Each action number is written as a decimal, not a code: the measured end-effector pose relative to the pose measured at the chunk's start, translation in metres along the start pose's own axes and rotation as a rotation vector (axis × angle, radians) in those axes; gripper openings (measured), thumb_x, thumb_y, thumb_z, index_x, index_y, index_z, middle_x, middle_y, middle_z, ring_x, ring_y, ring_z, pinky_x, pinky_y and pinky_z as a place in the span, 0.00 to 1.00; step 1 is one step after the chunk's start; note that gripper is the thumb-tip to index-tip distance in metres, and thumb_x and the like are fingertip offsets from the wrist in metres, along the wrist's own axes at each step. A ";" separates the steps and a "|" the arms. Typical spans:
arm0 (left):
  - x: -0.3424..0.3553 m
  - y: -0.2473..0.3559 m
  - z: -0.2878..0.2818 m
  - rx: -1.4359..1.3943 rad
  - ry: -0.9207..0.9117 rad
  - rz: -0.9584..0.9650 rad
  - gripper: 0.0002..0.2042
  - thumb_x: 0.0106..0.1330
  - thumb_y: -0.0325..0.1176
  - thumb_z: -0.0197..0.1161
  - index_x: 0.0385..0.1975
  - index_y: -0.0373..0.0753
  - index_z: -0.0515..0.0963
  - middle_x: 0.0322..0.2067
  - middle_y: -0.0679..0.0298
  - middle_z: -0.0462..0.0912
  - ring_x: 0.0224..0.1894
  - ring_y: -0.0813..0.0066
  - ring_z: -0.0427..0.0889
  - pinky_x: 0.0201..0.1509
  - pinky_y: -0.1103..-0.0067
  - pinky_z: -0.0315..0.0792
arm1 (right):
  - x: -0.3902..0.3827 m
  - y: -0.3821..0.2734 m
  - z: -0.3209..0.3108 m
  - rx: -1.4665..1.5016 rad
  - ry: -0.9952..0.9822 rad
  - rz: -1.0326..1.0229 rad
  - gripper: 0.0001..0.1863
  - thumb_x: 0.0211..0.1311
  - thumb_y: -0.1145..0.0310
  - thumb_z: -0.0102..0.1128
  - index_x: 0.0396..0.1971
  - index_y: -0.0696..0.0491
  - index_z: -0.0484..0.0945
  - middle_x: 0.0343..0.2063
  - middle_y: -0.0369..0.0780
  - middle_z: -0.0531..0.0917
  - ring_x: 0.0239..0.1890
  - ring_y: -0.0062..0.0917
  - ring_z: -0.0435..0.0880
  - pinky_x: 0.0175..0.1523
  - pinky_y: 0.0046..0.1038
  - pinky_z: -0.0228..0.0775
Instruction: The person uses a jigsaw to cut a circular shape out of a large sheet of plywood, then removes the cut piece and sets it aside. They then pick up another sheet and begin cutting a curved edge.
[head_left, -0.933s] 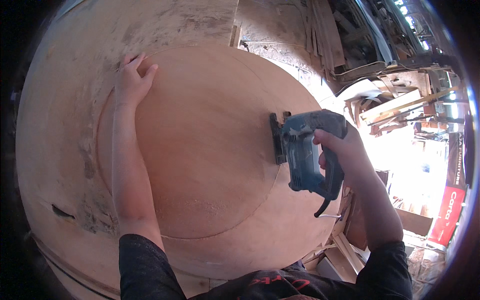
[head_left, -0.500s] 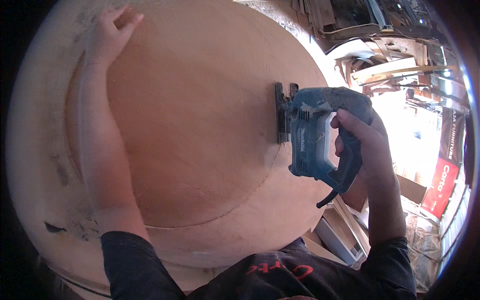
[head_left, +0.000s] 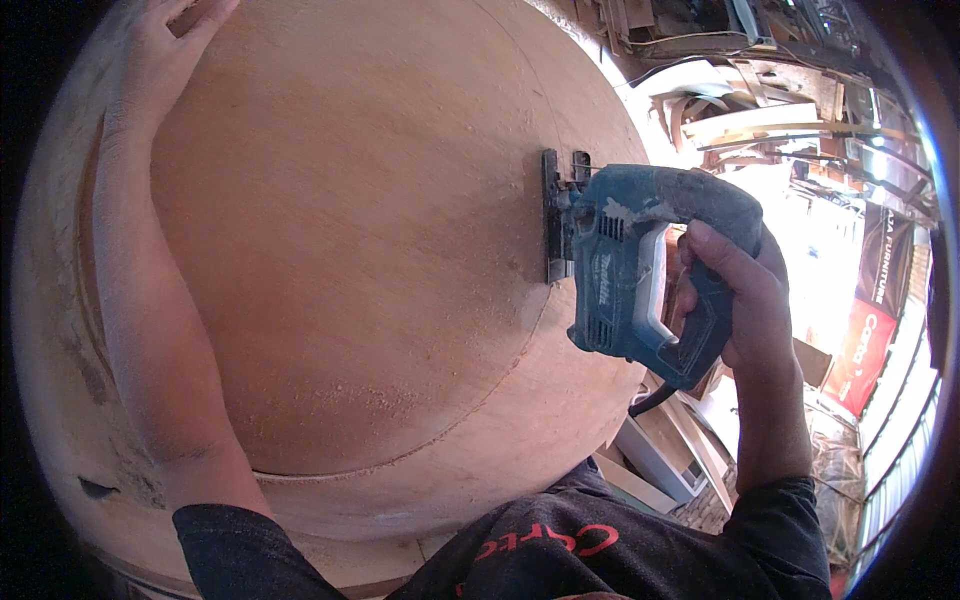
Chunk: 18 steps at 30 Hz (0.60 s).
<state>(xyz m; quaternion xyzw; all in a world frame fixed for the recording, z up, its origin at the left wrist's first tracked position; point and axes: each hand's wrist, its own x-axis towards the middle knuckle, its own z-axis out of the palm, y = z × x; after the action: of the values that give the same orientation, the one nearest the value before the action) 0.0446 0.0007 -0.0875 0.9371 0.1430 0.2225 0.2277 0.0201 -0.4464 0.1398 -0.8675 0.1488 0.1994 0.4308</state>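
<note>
My right hand (head_left: 755,285) is wrapped round the handle of a blue jigsaw (head_left: 612,250), thumb over the grip. The saw's dark base plate (head_left: 552,215) is against a broad, light-brown plywood sheet (head_left: 340,230), on its right side. A curved cut line (head_left: 500,385) runs from below the base plate round to the lower left, with sawdust (head_left: 365,395) scattered inside it. My left hand (head_left: 165,50) is at the sheet's far left, thumb apart from the fingers and nothing visible in it. The top edge of the view cuts off its fingertips. The blade is hidden.
A dark power cord (head_left: 652,402) leaves the jigsaw's handle. Wood offcuts (head_left: 750,125) are piled at the far right. Pale boards (head_left: 660,460) lean below the saw, near my right arm. A red and black banner (head_left: 868,345) hangs at the right.
The jigsaw and my right hand have shifted slightly in the view. My left hand and forearm are further left and up, and more sawdust shows on the sheet.
</note>
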 end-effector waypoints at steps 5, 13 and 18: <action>0.002 -0.010 0.016 0.050 0.068 0.084 0.25 0.62 0.51 0.66 0.53 0.40 0.79 0.54 0.56 0.77 0.59 0.62 0.74 0.65 0.71 0.64 | 0.000 0.001 -0.003 -0.031 0.013 -0.002 0.11 0.63 0.66 0.60 0.38 0.57 0.72 0.23 0.37 0.77 0.17 0.16 0.77 0.21 0.17 0.70; -0.001 0.004 -0.007 0.077 0.001 0.030 0.25 0.62 0.50 0.66 0.55 0.40 0.79 0.53 0.57 0.77 0.58 0.63 0.75 0.64 0.72 0.65 | 0.000 -0.003 0.003 -0.008 0.023 -0.003 0.09 0.64 0.67 0.59 0.36 0.57 0.72 0.23 0.37 0.76 0.17 0.17 0.77 0.20 0.17 0.71; -0.003 0.002 0.004 0.011 0.010 0.025 0.26 0.62 0.50 0.66 0.55 0.39 0.78 0.53 0.55 0.77 0.58 0.63 0.75 0.63 0.72 0.66 | -0.001 -0.004 0.002 -0.024 0.034 -0.016 0.10 0.64 0.66 0.59 0.37 0.57 0.72 0.23 0.37 0.76 0.17 0.17 0.77 0.20 0.16 0.71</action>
<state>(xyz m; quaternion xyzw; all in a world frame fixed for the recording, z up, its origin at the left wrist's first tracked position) 0.0443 -0.0039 -0.0909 0.9389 0.1336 0.2294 0.2192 0.0209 -0.4423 0.1419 -0.8770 0.1465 0.1829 0.4195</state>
